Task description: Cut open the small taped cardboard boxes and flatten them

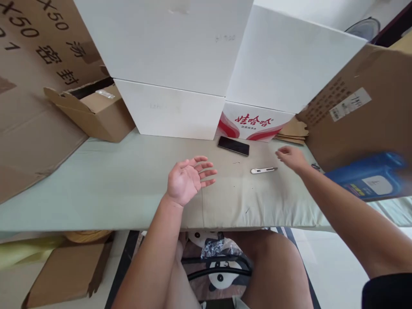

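Observation:
My left hand hovers over the cloth-covered table, palm turned up, fingers spread and nothing in it. To the right, my right hand is slightly blurred, its fingers curled together in a pinch. Whatever those fingertips hold, if anything, is hidden. Just left of and below that hand lies a white utility knife on the cloth. A black phone rests farther back, close to a white box with red print.
Stacked white boxes stand along the back. At the left are a small open brown box and a large carton. A blue bottle sits before another carton at the right. Flattened cardboard lies behind my right hand.

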